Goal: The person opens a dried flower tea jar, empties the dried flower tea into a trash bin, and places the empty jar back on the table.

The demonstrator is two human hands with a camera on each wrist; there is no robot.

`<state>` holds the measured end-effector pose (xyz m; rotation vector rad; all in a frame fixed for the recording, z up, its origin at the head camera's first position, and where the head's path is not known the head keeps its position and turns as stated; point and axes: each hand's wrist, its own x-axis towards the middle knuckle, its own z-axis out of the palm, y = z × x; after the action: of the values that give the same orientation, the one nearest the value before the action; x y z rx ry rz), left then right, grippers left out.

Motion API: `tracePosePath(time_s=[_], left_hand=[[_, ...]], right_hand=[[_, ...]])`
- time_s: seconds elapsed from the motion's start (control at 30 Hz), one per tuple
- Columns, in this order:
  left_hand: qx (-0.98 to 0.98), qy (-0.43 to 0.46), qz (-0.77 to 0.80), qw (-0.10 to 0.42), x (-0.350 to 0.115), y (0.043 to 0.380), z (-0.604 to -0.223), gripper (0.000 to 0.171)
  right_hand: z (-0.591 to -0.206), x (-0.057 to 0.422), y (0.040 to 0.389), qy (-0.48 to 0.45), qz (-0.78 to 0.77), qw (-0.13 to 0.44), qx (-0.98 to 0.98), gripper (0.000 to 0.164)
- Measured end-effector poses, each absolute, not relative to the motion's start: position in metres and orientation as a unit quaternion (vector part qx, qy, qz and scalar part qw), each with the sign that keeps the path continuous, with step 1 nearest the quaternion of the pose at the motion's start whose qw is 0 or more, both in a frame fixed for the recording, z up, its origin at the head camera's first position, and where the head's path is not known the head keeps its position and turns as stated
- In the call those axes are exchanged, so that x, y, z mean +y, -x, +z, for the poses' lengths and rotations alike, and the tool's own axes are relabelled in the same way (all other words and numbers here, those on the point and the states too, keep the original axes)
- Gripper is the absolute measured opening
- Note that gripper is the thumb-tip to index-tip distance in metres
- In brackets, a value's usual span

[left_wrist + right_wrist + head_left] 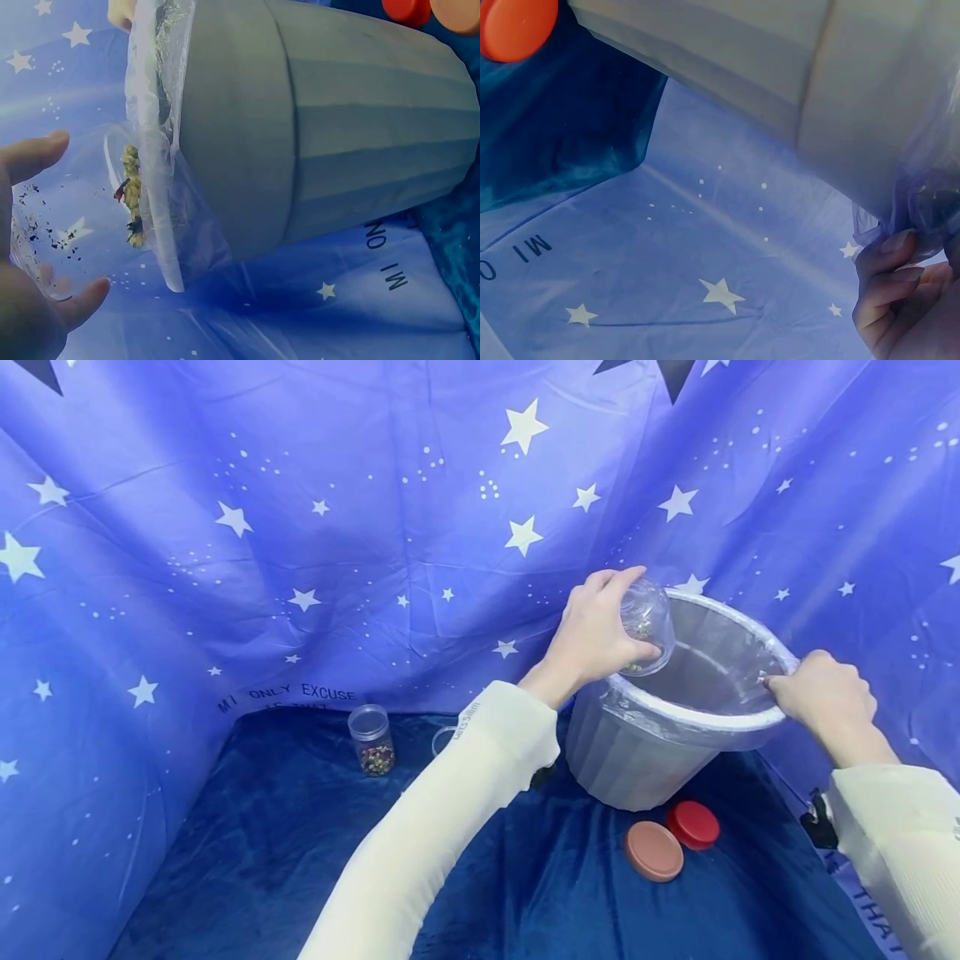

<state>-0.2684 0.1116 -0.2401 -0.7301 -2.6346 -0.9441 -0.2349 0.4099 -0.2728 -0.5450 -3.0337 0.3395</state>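
Note:
My left hand (596, 631) grips a clear plastic jar (648, 614), thumb on one side and fingers on the other. The jar is tipped with its mouth over the near-left rim of a grey trash bin (637, 747). Pale yellow dried flower buds (132, 196) lie at the jar's mouth, and dark crumbs (64, 240) cling further inside. On the bin's far right side, my right hand (825, 697) holds the rim, fingers curled under its edge over a clear plastic liner (934, 176).
A lidless clear jar (372, 743) with mixed-colour dried bits stands on the dark blue cloth (285, 843). Another clear round rim (442, 741) shows partly behind my left sleeve. A red lid (693, 824) and an orange-brown lid (654, 852) lie before the bin. Star-printed curtains (420, 527) surround the cloth.

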Motion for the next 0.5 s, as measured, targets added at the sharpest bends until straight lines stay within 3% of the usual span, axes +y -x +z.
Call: tracePosePath(time_s=[0.5], left_hand=[[-0.914, 0.366, -0.137, 0.107, 0.123, 0.264, -0.231, 0.092]], right_hand=[[-0.270, 0.404, 0.231, 0.165, 0.105, 0.033, -0.980, 0.049]])
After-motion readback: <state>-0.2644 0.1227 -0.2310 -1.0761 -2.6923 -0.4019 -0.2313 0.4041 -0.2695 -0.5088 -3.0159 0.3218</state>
